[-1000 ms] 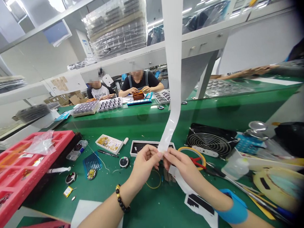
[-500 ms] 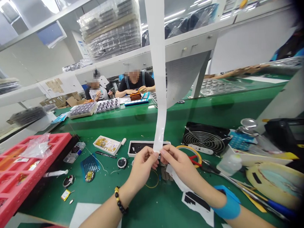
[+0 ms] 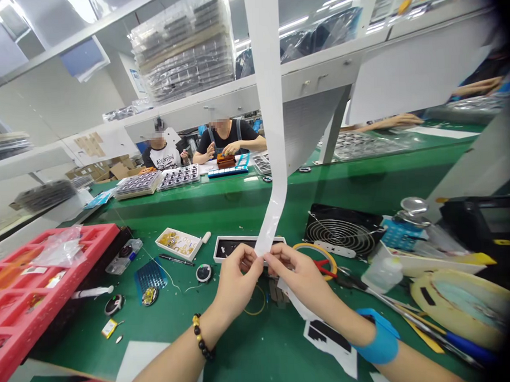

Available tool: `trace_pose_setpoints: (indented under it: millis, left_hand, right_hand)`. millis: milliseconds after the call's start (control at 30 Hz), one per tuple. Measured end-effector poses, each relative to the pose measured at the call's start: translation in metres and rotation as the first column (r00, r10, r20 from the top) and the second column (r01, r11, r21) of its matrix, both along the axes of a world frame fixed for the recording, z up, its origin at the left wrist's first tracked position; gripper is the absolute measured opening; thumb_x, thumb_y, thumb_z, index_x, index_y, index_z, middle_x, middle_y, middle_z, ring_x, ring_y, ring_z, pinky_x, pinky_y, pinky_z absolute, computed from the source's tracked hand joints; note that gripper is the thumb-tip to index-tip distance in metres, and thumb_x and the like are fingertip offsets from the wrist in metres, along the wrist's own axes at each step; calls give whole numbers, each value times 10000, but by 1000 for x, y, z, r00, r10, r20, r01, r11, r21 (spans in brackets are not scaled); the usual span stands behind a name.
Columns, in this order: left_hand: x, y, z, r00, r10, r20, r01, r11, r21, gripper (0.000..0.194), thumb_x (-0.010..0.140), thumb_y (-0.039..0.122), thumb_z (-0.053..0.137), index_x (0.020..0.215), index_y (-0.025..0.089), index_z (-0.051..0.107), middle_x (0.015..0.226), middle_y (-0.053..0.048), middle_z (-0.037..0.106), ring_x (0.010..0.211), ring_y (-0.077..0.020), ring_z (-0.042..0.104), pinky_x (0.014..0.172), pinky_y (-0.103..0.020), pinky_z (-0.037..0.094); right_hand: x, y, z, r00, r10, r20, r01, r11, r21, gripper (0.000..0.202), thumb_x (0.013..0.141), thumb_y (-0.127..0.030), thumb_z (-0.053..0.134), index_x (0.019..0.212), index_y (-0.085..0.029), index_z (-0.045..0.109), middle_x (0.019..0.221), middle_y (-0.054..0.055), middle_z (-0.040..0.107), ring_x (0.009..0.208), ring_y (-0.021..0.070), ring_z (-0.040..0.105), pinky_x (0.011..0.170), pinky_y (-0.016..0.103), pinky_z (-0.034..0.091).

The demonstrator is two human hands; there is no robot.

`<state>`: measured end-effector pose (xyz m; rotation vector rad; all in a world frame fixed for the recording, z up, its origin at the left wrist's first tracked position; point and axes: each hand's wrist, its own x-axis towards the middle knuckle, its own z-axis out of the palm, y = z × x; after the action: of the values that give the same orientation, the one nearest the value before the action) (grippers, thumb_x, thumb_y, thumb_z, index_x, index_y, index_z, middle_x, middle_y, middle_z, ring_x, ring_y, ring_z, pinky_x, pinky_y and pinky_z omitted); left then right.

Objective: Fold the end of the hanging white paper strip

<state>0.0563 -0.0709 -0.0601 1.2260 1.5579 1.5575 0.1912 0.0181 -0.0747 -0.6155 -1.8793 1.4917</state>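
Note:
A long white strip (image 3: 271, 134) hangs down from above the view, and its lower end bends toward me. My left hand (image 3: 240, 276) pinches that end between thumb and fingers, from the left side. From the right, my right hand (image 3: 294, 270) is pinched at the same end, thumb tips close together. Whether anything small sits between the fingertips is hidden. Just behind the hands lies a white tray with a black inside (image 3: 224, 250). Below them is a thin yellow ring (image 3: 259, 310) on the green bench (image 3: 244, 358).
Left are a red foam tray (image 3: 93, 247), a box of small yellow parts (image 3: 179, 244) and a round watch module (image 3: 204, 272). To the right stand a black fan (image 3: 344, 229), a tape roll (image 3: 330, 255), tweezers (image 3: 393, 303) and a clear bottle (image 3: 382, 273). Two people sit opposite.
The strip's lower part bends more sharply to the right above my hands. My hands keep nearly the same pinch. Across the bench, a co-worker's hand has lifted.

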Motion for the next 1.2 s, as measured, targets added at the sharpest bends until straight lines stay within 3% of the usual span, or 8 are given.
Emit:
trace_pose_setpoints:
  millis: [333,667,967,1100,1200]
  left_hand:
    - [2,-4,7,997,38,-74,-38,999,4,199,913,332,621,802,178,562,759,5,578,714,-137,519,675,-246,395]
    - [3,-4,4,996,-1,-88,0,1000,-8,199,918,335,603,807,174,566,743,13,573,690,-130,500,651,-245,392]
    - [2,-3,4,998,45,-54,-44,999,16,243,937,395,616,840,173,596,769,4,600,698,-129,513,662,-245,412]
    - [0,-1,3,999,25,32,-24,1000,-11,249,918,407,624,850,168,611,755,-7,614,683,-130,531,657,-239,432]
    - [-3,2,4,992,30,119,-26,999,-33,260,885,410,629,826,157,621,730,-14,612,651,-127,532,634,-232,439]
  right_hand:
    - [2,-2,3,999,-25,39,21,996,85,295,953,-491,577,953,-205,650,739,13,632,712,198,601,705,338,470]
    - [1,0,0,1000,-13,-22,13,1000,-15,368,957,-564,559,881,-207,607,714,-2,599,701,178,583,684,308,451]
    - [-1,-1,1,1000,-3,-26,3,1000,14,319,945,-526,589,926,-208,619,791,16,640,751,189,615,723,322,487]
    - [-1,-1,-1,992,-100,-78,103,994,33,273,947,-490,599,1000,-222,601,976,45,672,887,207,646,785,335,525]
    - [0,-1,-2,973,-200,-115,211,972,102,212,953,-442,602,1001,-236,590,1007,44,660,920,205,642,772,327,539]
